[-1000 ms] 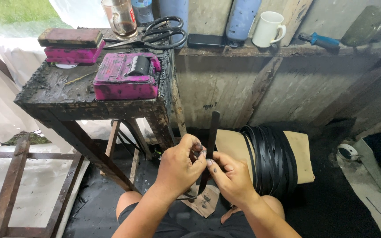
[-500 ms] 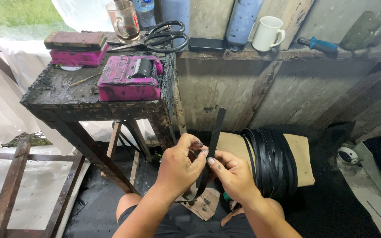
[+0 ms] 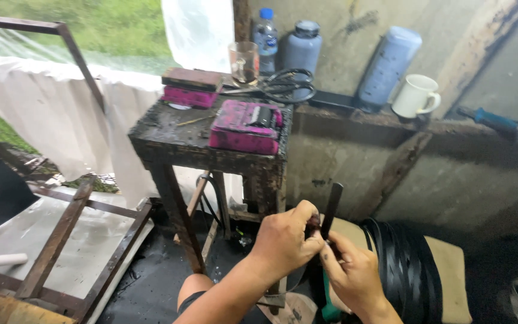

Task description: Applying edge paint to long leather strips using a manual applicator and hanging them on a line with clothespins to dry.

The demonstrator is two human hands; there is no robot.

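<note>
My left hand [image 3: 286, 240] and my right hand [image 3: 355, 273] meet low in the middle of the view, both pinching a narrow black strip [image 3: 331, 207] whose free end stands upright above my fingers. The left hand's fingers are curled around the strip's lower part; the right hand's thumb and forefinger grip it just beside them. A coil of black strapping [image 3: 406, 264] lies on a tan board [image 3: 454, 270] directly right of my right hand. My knee [image 3: 196, 288] shows below the hands.
A worn dark wooden stool-table [image 3: 169, 135] stands ahead, carrying a pink box [image 3: 244, 126], a second pink block [image 3: 190, 96], a glass [image 3: 244, 60] and large scissors [image 3: 283, 87]. Bottles, a white mug [image 3: 415, 96] and a blue-handled tool [image 3: 493, 120] sit on the ledge. A wooden frame [image 3: 61, 240] lies left.
The view has swung left and tilted, so the table sits more central. Both hands stay together on the black strip, its upper end still pointing up.
</note>
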